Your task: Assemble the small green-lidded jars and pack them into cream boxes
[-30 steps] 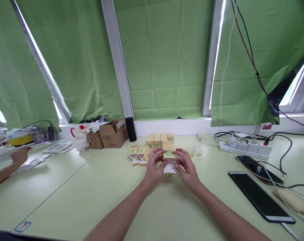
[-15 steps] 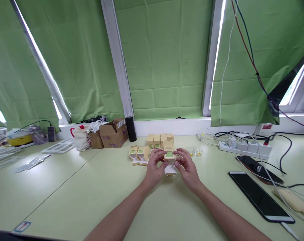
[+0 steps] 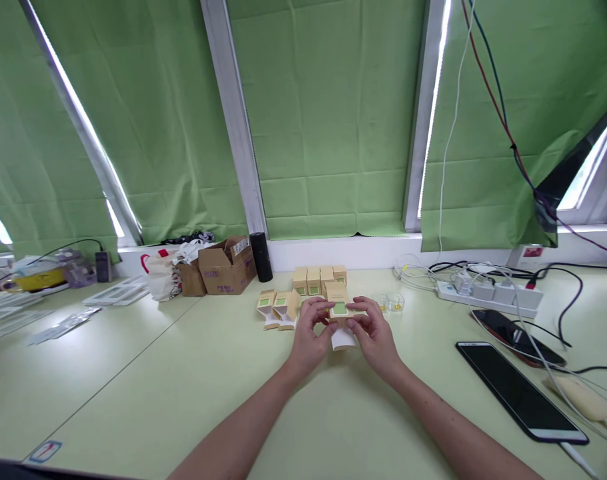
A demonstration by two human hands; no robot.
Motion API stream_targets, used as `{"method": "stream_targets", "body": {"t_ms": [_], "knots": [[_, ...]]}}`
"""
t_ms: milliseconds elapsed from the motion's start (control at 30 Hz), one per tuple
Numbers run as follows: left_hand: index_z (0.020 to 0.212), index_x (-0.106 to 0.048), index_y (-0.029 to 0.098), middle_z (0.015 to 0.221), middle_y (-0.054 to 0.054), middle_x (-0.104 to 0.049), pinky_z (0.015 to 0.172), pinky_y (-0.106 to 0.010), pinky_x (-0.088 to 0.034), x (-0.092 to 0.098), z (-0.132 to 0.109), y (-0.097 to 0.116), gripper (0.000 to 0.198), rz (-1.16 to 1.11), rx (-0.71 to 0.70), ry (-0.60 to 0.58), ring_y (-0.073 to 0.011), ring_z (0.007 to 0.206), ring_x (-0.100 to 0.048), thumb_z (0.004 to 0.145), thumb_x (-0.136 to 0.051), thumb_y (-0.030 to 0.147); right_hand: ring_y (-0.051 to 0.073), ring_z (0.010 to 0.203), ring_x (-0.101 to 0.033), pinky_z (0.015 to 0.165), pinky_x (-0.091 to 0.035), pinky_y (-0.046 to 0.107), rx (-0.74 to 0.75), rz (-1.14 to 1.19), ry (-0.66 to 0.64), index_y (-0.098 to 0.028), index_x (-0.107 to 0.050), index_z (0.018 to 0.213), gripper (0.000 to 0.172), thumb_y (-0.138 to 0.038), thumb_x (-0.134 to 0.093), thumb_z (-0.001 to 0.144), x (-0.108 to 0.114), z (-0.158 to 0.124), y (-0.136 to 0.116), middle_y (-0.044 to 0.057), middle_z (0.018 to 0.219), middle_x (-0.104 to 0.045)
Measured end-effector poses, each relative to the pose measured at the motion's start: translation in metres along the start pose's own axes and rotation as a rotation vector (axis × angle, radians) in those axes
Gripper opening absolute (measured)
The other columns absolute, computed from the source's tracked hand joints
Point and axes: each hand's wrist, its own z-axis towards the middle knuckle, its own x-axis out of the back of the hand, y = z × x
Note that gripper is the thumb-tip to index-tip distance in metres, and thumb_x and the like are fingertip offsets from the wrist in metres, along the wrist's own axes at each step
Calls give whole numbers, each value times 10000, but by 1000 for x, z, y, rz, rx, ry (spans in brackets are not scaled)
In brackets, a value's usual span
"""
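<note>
The box (image 3: pixel 340 309) moved a bit right; I see the left hand (image 3: pixel 309 335) and right hand (image 3: pixel 376 337) holding it.

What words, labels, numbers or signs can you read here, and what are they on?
No word can be read.
Brown carton: purple writing and white label, both blurred.
Small tan boxes: any print is too small.
Table sticker: red mark, blue border, no legible text.
Wall panel: red patch, unreadable.
</note>
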Motion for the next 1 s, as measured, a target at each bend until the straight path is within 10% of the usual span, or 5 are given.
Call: {"method": "stream_targets", "body": {"t_ms": [467, 1000], "knots": [[1266, -665, 282, 1294, -79, -488, 914, -380, -559, 2, -1, 2, 344, 19, 34, -32, -173, 965, -630, 925, -696, 309, 195, 874, -726, 783, -633, 381, -58, 71, -27, -277, -680, 1185, 384, -530, -714, 898, 1, 1, 0, 120, 1478, -458], [1582, -396, 361, 1580, -132, -284, 1170, -551, -366, 8, -5, 2, 917, 58, -3, -250, -384, 1452, -357, 798, -766, 659, 192, 818, -714, 736, -630, 371, -31, 69, 33, -274, -652, 1219, 366, -491, -680, 927, 2, 3, -4, 109, 1376, -575]]}}
